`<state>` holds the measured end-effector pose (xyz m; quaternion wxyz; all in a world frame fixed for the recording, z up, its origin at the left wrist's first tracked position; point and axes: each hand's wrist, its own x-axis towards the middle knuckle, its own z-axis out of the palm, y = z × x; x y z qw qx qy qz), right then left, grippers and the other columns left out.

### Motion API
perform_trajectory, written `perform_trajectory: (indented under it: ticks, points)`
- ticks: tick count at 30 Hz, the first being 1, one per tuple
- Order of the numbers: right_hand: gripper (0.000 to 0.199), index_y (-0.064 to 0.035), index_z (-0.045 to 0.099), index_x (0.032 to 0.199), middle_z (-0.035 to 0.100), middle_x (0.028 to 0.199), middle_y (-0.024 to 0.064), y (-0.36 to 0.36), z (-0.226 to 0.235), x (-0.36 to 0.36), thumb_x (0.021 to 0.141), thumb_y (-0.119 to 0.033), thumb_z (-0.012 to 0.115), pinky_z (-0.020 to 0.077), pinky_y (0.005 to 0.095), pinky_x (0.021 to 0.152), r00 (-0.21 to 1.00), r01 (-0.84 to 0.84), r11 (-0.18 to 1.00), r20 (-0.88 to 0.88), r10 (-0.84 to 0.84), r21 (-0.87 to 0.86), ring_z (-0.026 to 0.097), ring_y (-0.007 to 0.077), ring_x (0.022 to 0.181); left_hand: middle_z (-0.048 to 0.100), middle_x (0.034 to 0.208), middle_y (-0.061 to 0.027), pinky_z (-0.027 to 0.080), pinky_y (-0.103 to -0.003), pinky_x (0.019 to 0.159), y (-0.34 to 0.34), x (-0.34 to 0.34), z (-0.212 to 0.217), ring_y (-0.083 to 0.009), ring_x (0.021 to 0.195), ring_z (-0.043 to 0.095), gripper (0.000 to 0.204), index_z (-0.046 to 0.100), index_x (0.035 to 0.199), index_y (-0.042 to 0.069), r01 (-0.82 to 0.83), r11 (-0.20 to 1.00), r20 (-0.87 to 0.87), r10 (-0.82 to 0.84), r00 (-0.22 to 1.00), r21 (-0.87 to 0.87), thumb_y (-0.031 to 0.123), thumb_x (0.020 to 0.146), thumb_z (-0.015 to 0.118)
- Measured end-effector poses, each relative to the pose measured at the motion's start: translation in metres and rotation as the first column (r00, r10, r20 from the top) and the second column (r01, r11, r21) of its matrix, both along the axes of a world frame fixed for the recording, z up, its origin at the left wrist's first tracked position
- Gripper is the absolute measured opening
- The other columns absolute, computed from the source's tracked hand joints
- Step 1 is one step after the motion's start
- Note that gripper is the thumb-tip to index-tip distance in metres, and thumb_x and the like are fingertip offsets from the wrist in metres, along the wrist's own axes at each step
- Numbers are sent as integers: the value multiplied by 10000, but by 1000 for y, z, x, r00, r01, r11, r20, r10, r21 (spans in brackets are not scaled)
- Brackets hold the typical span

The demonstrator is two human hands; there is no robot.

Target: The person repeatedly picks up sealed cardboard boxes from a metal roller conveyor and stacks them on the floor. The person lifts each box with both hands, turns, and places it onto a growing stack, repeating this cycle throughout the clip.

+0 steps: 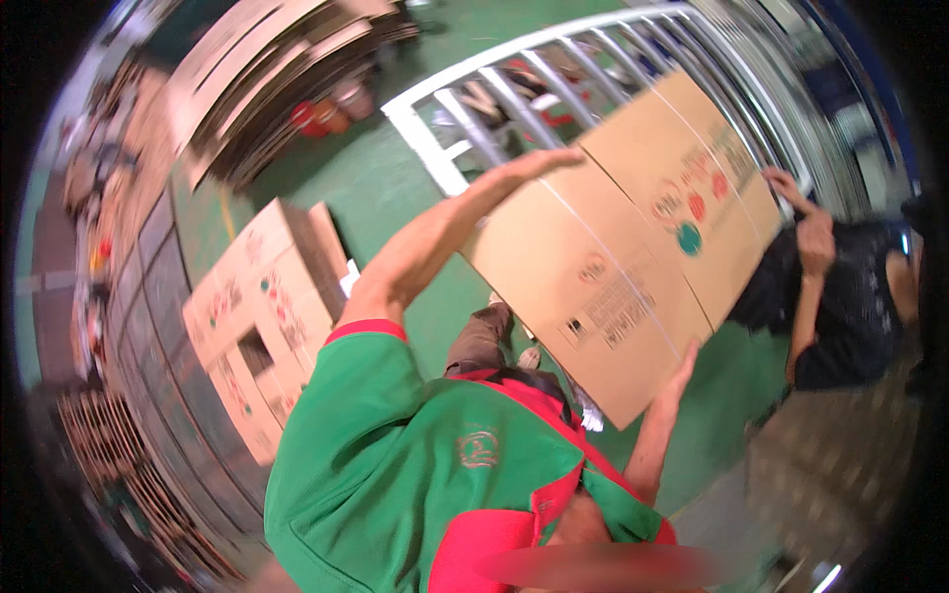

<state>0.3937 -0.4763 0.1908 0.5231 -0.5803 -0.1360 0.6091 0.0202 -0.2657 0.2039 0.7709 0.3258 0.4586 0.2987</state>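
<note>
A flattened cardboard carton [583,267] slants in front of me, crossed by two thin white straps and printed in red, green and black. My left hand [552,161] lies along its far left edge, fingers stretched over the rim. At the near edge, my right hand [680,374] holds the board, with part of its fingers hidden behind it. The far part of the carton overlaps a roller conveyor [494,94] with a white frame. Whether its underside rests on the rollers, I cannot tell.
Another person's hand [788,188] is by the carton's right edge; that person wears dark clothes. Printed cardboard boxes [262,316] stand on the left. Stacked flat cardboard [267,79] and red containers [311,119] are at the far left. The floor [410,287] is green.
</note>
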Motion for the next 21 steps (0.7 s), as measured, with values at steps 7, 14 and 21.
perform_trajectory:
  ticks: [7, 14, 21]
  points:
    - [693, -39, 299, 1513, 346, 1538, 130, -36, -16, 44, 1028, -532, 332, 301, 452, 1136, 964, -262, 964, -38, 263, 47, 374, 321, 1370, 572, 1346, -181, 430, -404, 1034, -130, -13, -46, -290, 1225, 550, 798, 536, 1378, -6, -328, 922, -63, 347, 936, 207, 497, 789, 729]
    - [662, -34, 352, 1482, 433, 1469, 134, 4, -3, 95, 1024, -513, 368, 355, 440, 1101, 821, -534, 832, -143, 553, 148, 438, 309, 1313, 594, 1297, -231, 456, -380, 1004, -246, 12, -41, -272, 1166, 592, 898, 455, 1436, -28, -627, 700, -49, 680, 731, 342, 437, 742, 785]
    - [685, -34, 378, 1464, 480, 1411, 134, 29, 23, 109, 990, -520, 472, 408, 430, 1046, 703, -697, 588, 228, 674, 410, 476, 291, 1267, 632, 1194, -167, 484, -346, 925, -377, 49, 3, -209, 1047, 611, 841, 459, 1433, -33, -791, 234, 326, 817, 475, 565, 372, 767, 776]
